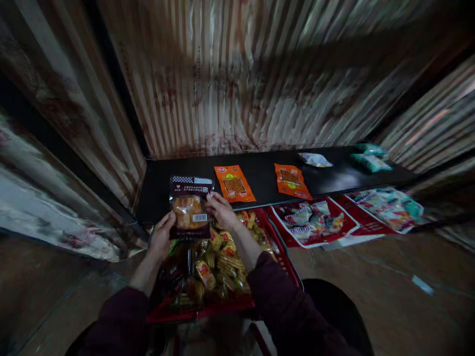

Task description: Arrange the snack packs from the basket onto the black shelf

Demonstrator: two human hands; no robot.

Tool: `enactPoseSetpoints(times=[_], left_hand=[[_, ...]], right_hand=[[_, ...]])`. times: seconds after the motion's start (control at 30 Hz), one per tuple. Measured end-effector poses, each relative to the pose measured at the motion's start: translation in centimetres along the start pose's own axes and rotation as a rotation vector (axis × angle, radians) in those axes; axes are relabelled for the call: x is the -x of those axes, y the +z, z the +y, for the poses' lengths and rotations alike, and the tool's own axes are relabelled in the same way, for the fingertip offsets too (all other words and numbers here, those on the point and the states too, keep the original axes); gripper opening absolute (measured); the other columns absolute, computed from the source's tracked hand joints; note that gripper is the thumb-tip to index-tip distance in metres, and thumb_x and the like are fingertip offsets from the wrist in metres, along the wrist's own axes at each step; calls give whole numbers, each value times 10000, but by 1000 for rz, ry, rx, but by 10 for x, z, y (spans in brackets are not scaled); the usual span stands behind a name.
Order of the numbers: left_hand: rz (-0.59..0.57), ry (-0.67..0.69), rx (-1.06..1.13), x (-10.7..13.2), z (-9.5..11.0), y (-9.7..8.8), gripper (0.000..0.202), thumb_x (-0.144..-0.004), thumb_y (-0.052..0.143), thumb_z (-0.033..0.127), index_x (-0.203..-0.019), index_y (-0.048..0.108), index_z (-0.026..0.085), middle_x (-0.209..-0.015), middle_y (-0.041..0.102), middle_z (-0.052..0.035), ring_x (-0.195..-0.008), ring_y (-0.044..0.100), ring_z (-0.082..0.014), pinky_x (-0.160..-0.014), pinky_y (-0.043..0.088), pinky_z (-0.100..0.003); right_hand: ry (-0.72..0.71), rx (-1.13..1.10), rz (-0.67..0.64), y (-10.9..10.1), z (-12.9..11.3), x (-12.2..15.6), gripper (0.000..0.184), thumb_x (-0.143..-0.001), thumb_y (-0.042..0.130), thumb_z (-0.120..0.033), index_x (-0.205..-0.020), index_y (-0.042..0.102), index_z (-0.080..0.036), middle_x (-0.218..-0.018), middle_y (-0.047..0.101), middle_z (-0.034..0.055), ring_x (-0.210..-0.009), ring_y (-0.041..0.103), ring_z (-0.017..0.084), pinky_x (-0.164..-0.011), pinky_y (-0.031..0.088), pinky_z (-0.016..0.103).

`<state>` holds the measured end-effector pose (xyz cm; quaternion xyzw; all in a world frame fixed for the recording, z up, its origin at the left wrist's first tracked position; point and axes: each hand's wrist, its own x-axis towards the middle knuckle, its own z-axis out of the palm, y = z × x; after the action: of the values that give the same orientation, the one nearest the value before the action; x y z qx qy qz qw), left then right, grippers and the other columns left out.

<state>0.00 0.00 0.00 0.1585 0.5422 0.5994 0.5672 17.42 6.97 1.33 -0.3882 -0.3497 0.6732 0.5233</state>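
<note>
Between my two hands is a dark snack packet (190, 207) with a clear window, a barcode label and pale round pieces inside. My left hand (162, 236) grips its lower left edge. Fingers of my right hand (221, 209) pinch its right edge. The packet is held up over the front edge of a black shelf (178, 166). Beneath my hands stands a red box (285, 254) full of wrapped snacks (226, 262), several with yellow and red wrappers. To the right of the packet, an orange snack packet (234, 184) lies flat on the shelf.
Further right on the shelf are another orange packet (291, 181), a white packet (315, 159) and teal packets (371, 162). Two red bags with clear windows, a nearer one (313, 222) and a farther one (386, 207), are below the shelf edge. A striped curtain (230, 99) hangs behind.
</note>
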Motion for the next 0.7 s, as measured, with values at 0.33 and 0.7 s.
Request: enactPoseSetpoints(times=[0.33,0.7], left_hand=[[-60,71,-34,-7,-8,-8,515,-498,833,431,-915,722,149,-872,729,-60,-871,665,-209,-851,499,-347],[-92,75,-45,-4,-10,-7,524,-511,824,452,-920,733,138,-927,732,-103,-912,660,-247,-881,490,-399]], right_hand=[[-28,29,176,1,-5,-17,367,-519,805,-445,-754,654,-206,-613,540,-73,-531,419,47,-557,345,204],[-301,178,226,12,1,-28,214,-692,623,-384,-828,633,-219,-606,490,-61,-540,397,90,-510,306,223]])
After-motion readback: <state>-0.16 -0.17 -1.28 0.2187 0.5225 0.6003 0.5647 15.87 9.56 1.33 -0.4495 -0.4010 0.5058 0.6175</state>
